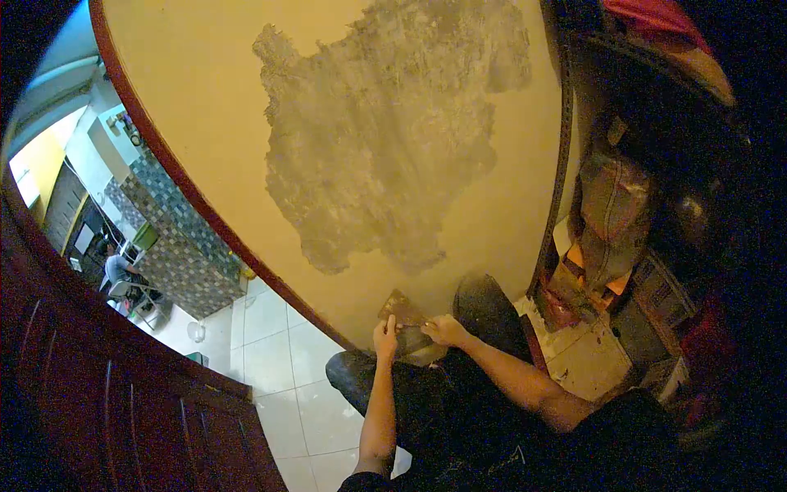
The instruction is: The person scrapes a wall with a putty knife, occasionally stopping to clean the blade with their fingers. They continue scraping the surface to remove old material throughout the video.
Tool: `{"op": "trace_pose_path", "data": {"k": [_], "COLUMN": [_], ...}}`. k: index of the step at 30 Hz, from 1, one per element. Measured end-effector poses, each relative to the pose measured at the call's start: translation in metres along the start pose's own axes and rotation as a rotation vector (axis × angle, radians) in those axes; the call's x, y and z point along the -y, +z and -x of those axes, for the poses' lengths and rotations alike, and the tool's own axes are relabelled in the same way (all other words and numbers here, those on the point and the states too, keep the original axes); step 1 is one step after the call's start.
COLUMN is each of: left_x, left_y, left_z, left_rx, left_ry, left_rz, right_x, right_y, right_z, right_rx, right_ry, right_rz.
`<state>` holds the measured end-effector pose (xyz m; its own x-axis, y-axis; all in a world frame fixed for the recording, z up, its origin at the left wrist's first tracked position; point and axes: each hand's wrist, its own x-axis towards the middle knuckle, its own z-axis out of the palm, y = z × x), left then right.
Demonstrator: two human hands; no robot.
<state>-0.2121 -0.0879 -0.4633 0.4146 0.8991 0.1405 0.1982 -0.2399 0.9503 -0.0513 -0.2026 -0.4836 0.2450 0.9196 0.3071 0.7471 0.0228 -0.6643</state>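
Note:
In front of my lap I hold a small trowel (399, 307) with a dark, stained, triangular blade, its tip towards the wall. My left hand (385, 335) is closed on the blade's left edge. My right hand (445, 330) is closed at the right end of the trowel, where the handle is mostly hidden by the fingers. Below the blade, between my knees, is a pale rounded thing (424, 354) that I cannot make out. Ahead stands a yellow wall (205, 98) with a large, rough grey plaster patch (385, 148).
A dark red door (139, 402) stands at the left, beside white floor tiles (275, 361). Through the doorway a person (119, 266) sits on a chair. To the right are a stuffed sack (611, 213) and a crate (656, 287); a red cloth (656, 18) hangs above.

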Motion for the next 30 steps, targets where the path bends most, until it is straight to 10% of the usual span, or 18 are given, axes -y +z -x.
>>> {"op": "trace_pose_path", "data": {"k": [18, 25, 30], "left_x": [0.025, -0.169, -0.310], "left_y": [0.008, -0.018, -0.032], "left_z": [-0.010, -0.024, -0.083], "left_rx": [-0.088, -0.201, -0.258], "left_ry": [0.084, 0.507, 0.924], "left_rz": [0.055, -0.050, -0.290], "right_x": [0.013, 0.058, 0.175], "right_y": [-0.010, -0.054, -0.175], "right_z": [-0.003, -0.028, -0.063], "right_rx": [0.069, -0.367, -0.229], "right_ry": [0.131, -0.293, -0.026], "right_rz": [-0.049, -0.237, -0.908]}}
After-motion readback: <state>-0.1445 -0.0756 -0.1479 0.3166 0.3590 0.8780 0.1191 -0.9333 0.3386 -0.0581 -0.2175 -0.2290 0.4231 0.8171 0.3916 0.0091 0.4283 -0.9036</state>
